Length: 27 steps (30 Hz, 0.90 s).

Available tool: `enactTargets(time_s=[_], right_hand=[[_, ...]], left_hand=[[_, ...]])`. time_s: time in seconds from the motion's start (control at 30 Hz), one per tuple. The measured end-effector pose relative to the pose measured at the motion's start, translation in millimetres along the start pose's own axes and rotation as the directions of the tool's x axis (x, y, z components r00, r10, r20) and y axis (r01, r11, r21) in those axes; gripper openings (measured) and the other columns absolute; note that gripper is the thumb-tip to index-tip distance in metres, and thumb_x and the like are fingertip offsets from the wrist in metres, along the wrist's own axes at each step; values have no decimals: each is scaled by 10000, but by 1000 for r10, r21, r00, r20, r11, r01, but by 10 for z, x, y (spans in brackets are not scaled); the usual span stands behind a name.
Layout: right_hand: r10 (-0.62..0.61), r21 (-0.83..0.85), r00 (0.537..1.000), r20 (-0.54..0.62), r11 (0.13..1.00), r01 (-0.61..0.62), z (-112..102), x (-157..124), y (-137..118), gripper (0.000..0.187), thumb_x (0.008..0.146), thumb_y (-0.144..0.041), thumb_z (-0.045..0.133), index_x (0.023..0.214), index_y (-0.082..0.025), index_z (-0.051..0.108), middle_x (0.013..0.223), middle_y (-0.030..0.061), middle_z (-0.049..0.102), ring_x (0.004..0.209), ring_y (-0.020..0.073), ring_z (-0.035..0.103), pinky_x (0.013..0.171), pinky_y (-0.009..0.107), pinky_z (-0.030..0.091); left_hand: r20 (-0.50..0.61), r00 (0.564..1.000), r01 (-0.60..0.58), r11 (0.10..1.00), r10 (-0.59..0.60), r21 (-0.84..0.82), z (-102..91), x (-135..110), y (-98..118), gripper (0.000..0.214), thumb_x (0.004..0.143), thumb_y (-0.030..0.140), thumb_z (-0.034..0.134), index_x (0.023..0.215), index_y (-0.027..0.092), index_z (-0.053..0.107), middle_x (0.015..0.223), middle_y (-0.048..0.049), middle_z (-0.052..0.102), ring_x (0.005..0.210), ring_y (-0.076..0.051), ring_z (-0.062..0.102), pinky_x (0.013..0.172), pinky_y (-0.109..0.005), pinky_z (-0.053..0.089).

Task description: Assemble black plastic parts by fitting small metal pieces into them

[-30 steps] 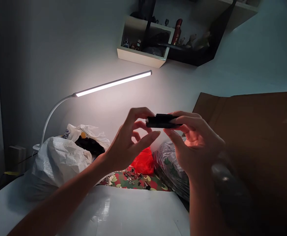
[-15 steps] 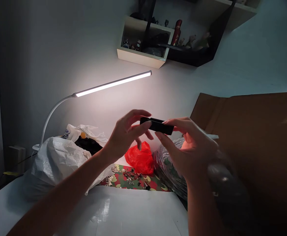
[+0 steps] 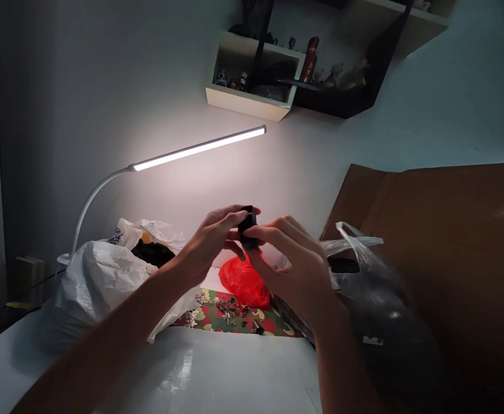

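- Head view: both hands meet in mid-air over the desk. The left hand (image 3: 206, 241) pinches the small black block (image 3: 247, 225) from its left side, thumb and fingers tight on it.
- The right hand (image 3: 293, 261) closes on the same block from the right, fingertips curled over its front. The block hangs off the surface between the 2 hands.
- Straight below the grip, a red plastic bag (image 3: 245, 283) sits at the back of a red-and-green patterned mat (image 3: 273, 325). Small metal bits (image 3: 230, 306) are scattered over the mat.
- Just right of the wrist there's a clear plastic bag (image 3: 358, 241) with its handles up. Its lower part is dark and too blurred to read.
- On the left, a crumpled white bag (image 3: 105, 282) bulges up against the mat's left edge, hemming in that side.
- The white desk (image 3: 217, 374) shows as a broad glossy patch in front of the mat, under the 2 forearms and nearest the camera.
- A brown cardboard sheet (image 3: 450, 230) stands along the whole right side like a wall, its edge close behind the clear bag.
- Overhead, the lit bar of a white gooseneck lamp (image 3: 195, 148) slants above the hands, well apart from them.
- High on the pale wall, a wall shelf (image 3: 252, 86) carries small figures and a red bottle, far from the grip.
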State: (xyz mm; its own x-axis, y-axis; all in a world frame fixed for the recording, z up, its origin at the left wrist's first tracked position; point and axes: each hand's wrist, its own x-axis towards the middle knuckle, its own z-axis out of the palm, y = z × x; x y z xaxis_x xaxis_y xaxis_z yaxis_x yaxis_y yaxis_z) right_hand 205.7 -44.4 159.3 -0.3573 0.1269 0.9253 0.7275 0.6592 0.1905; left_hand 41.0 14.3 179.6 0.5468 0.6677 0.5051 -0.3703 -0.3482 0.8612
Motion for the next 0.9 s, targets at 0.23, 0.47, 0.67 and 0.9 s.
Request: enactTargets(time_s=[0.23,0.47,0.67,0.9], right_hand=[[162,233,987,0,960,-157,-79,28,-107,295,954,-111,751,1183,-293,717,946,-40,710,860,133,673,789,301,580],[226,162,973,-40,963,-217,-147,-16,47,326,980,-76,616,1200,-287,731,987,-13,704,841,146,657,784,338,574],[216,164,976,23,962,-217,-193,-16,95,302,964,-90,624,1162,-287,738,1111,6,724,901,157,686,776,344,591],[215,137,976,30,967,-217,-173,-13,126,277,963,-110,660,1163,-283,742,1137,19,735,897,162,715,753,344,621]], left_hand=[[-1,999,53,998,-53,19,-31,-5,33,268,987,379,642,1165,182,607,711,8,644,470,-68,527,442,-191,400],[105,978,168,979,-181,119,-52,-25,60,260,999,405,684,1083,221,522,664,22,669,347,-58,450,342,-174,315],[100,981,147,971,-168,189,-64,-6,44,261,972,415,740,1016,189,618,708,-1,668,413,-35,427,377,-163,282],[137,969,182,969,-205,169,-60,-29,72,343,969,533,723,959,202,633,716,35,530,557,-48,387,461,-165,220]])
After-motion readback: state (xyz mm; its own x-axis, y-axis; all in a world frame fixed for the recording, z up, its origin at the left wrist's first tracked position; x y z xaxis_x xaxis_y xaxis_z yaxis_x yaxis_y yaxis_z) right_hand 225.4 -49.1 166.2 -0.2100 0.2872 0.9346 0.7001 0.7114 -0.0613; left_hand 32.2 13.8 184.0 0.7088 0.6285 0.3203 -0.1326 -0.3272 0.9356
